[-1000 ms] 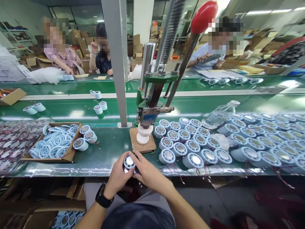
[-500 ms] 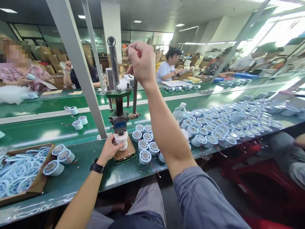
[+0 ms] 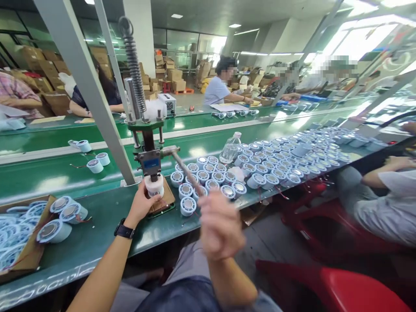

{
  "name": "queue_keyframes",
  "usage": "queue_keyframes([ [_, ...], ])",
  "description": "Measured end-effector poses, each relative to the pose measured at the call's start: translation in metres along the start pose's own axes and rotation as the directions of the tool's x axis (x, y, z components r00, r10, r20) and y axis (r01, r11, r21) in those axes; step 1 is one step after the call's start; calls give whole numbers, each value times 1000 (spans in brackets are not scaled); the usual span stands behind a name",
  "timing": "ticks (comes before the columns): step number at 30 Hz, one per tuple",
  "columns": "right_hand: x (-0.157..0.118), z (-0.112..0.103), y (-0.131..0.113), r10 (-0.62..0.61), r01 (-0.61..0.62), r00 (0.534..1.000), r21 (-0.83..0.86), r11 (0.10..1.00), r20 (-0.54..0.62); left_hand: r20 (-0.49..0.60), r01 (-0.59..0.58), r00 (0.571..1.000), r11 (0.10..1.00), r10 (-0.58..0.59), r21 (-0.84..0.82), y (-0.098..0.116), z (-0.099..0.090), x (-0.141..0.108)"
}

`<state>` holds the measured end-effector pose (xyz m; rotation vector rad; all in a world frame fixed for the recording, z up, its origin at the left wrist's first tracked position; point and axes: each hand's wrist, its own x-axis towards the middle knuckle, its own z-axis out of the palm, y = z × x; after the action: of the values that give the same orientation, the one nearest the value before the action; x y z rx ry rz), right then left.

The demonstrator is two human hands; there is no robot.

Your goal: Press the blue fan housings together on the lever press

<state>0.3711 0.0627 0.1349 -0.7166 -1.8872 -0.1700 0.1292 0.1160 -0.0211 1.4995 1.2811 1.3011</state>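
Observation:
A hand press (image 3: 151,164) with a tall spring stands on the green bench, its ram down on a white round part (image 3: 154,186) over the wooden base plate (image 3: 168,196). My left hand (image 3: 141,203) grips that white part from the left, thumb in front. The press lever (image 3: 188,171) slants down toward me, and my right hand (image 3: 220,223), blurred, is closed round its lower end. Just right of the press, light-blue round motor housings (image 3: 187,206) stand in rows, some with red wires.
Left on the bench are a cardboard box (image 3: 45,242) of blue rings and several housings (image 3: 54,231). A clear bottle (image 3: 231,148) stands behind the rows. A grey post (image 3: 87,95) rises behind the press. Other people sit across the conveyor and at right; a red stool (image 3: 354,286) is lower right.
My right hand has swung the lever from upright down toward me. The press ram is down on the white part, and my left hand still grips it. The view has shifted right.

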Motion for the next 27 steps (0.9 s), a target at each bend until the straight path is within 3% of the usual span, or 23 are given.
queue_keyframes([
  [3, -36, -2, -13, 21, -20, 999, -53, 998, 28, -38, -4, 999, 999, 5, 35, -5, 3, 1],
  [6, -21, 3, -23, 38, -41, 999, -105, 994, -29, -100, -5, 995, 999, 9, 45, -3, 5, 1],
  [8, 18, 11, -21, 27, -49, 986, -131, 990, -166, -121, -22, 992, 1000, 22, 0, 3, 6, 2],
  [10, 75, 26, -6, 1, -47, 959, -157, 986, -283, -134, -40, 990, 998, 33, -47, 11, 7, 4],
  [13, 160, 54, 30, -62, 11, 969, -208, 978, -241, -150, -45, 988, 995, 32, -88, 20, 8, 8],
  [15, 182, 71, 44, -54, 16, 977, -179, 984, -205, -149, -34, 989, 993, 16, -113, 22, 9, 7],
  [16, 177, 79, 45, -19, -12, 978, -146, 989, -209, -152, -21, 988, 992, 3, -123, 22, 9, 6],
  [18, 133, 91, 33, 104, -118, 971, -53, 992, -215, -165, 9, 986, 992, -31, -129, 20, 8, -3],
  [22, -16, 118, -16, 277, -251, 951, 178, 951, -137, -226, 93, 969, 994, -102, -51, 17, -1, -38],
  [24, -75, 131, -33, 331, -331, 943, 239, 913, 39, -246, 140, 961, 989, -126, 41, 16, -4, -61],
  [27, -116, 136, -49, 354, -439, 879, 254, 862, 320, -198, 159, 972, 973, -125, 167, 15, -2, -95],
])
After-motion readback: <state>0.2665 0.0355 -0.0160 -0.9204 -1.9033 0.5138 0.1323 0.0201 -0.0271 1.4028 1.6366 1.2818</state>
